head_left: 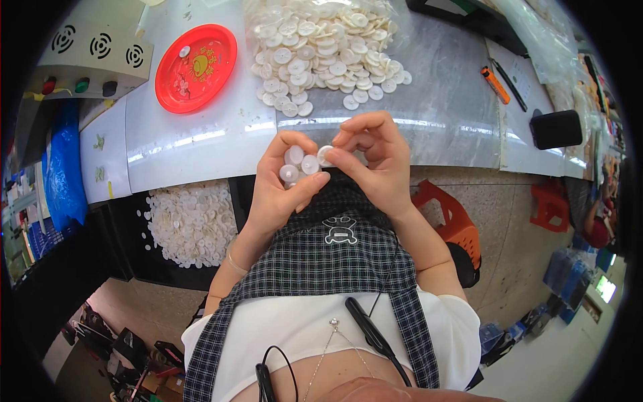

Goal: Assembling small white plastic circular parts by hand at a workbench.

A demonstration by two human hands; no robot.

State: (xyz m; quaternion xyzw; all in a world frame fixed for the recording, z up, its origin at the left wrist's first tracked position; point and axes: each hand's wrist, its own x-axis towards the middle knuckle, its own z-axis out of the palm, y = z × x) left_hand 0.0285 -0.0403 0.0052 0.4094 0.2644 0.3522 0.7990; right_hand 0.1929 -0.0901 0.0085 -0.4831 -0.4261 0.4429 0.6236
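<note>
Several small white round plastic discs [293, 157], some with a nub at the centre, lie in my left hand [271, 197]. Its fingers curl around them. My right hand [380, 167] pinches a single white disc [325, 155] between thumb and fingertips, close beside the left hand's discs. Both hands are held at the table's front edge, above my checked apron. Beyond them a large heap of cream-white discs [328, 57] spills over the table from a clear plastic bag. Left of the heap is a red plate [228, 53] with one small white disc [184, 51] on it.
A grey machine [94, 63] with coloured knobs stands at the far left. Below the table edge, a black tray [181, 276] holds many whiter discs [191, 224]. At right lie an orange cutter [494, 85], a black pen [509, 84] and a black phone [556, 129]. Orange stools stand below.
</note>
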